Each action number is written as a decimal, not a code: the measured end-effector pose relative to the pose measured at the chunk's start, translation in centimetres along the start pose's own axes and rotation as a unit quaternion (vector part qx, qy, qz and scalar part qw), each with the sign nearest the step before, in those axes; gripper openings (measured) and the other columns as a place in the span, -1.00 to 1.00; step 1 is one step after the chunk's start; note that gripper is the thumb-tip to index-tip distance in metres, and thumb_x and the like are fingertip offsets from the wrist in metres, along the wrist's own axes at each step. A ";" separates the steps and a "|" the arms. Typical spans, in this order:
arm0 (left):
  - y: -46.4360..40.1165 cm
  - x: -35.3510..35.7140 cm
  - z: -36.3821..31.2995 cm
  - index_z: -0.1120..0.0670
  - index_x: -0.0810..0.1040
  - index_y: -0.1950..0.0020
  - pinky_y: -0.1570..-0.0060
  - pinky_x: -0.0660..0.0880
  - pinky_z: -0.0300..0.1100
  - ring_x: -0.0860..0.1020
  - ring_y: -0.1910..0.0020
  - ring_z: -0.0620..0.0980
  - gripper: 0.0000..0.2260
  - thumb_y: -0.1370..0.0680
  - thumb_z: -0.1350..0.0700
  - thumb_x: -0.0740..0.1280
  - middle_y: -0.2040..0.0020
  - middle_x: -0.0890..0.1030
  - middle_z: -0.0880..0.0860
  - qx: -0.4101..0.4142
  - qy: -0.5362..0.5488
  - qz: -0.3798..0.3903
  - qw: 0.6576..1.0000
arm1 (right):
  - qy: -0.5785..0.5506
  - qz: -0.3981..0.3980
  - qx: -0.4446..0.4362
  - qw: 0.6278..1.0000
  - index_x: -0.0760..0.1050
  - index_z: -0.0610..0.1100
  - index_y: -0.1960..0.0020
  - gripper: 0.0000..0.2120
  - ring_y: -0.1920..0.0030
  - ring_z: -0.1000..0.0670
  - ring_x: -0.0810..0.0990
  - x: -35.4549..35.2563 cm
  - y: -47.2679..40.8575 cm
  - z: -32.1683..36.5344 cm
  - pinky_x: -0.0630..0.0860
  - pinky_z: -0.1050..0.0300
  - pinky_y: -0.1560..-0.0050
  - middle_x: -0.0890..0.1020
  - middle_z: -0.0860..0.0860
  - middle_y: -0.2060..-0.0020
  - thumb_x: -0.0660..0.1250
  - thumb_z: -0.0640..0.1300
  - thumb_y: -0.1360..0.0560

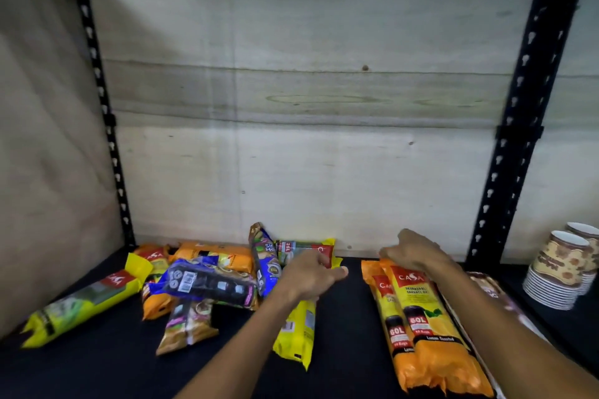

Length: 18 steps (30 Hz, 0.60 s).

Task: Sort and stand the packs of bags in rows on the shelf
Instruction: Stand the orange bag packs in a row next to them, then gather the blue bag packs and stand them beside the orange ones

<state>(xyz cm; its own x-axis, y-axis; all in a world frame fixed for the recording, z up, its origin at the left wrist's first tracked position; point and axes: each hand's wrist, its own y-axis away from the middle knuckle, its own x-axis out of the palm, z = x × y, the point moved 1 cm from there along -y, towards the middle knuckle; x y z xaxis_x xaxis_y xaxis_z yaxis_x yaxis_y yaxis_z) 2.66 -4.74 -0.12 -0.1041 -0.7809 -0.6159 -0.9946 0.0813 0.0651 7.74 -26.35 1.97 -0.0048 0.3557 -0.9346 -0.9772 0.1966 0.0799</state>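
Resting on the top ends of two orange packs (431,317) at the shelf (343,317)'s right, the right hand (411,253) is gripping them with curled fingers; the left hand (311,275) is closing loosely over a yellow pack (296,334) (soft, light, slippery film, best pinched mid-body).

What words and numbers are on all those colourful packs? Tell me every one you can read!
"CASA": red label of the front orange plastic pack under the right hand.
"60L": same orange pack, lower down.
"CASA": red label of the long yellow pack at far left.
"25L": yellow-edged pack at the back, beyond the left hand.
Small print, the barcode, the blue packs and the paper cups: too blurred to read.
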 end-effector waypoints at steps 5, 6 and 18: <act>0.8 -7.7 3.0 0.05 0.62 -0.16 -0.13 0.53 -0.13 0.60 -0.08 0.01 -0.64 -0.49 -0.15 0.37 -0.13 0.67 0.01 -0.003 -0.070 -0.126 0.990 | 0.026 0.000 -0.040 0.999 0.36 -0.11 -0.39 -0.35 -0.37 -0.25 0.37 3.1 -1.2 5.7 0.32 -0.09 -0.11 0.45 -0.16 -0.36 0.28 0.27 -0.46; 1.1 -9.3 3.8 0.05 0.63 -0.14 -0.11 0.52 -0.14 0.60 -0.06 0.01 -0.67 -0.51 -0.13 0.36 -0.12 0.68 0.01 -0.008 -0.084 -0.152 0.985 | 0.025 0.003 -0.056 0.998 0.35 -0.11 -0.41 -0.35 -0.38 -0.25 0.35 3.6 -1.2 7.2 0.33 -0.09 -0.13 0.44 -0.17 -0.37 0.27 0.26 -0.47; 2.5 -20.3 13.2 0.05 0.68 0.17 -0.06 0.54 -0.11 0.62 0.05 -0.01 -0.74 -0.50 -0.13 0.38 0.07 0.71 0.01 -0.136 -0.086 -0.256 0.953 | -0.020 0.049 -0.277 0.959 0.45 -0.03 -0.40 -0.49 -0.36 -0.19 0.42 9.8 1.3 22.8 0.41 -0.09 -0.34 0.56 -0.09 -0.28 0.29 0.21 -0.53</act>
<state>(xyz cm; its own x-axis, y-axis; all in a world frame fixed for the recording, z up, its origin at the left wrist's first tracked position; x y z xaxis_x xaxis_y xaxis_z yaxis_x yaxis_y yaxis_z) 2.29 19.48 2.19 0.3737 -0.5605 -0.7390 -0.8801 -0.4657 -0.0917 11.31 -1.74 0.81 -0.1058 0.3849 -0.9169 -0.9354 -0.3514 -0.0396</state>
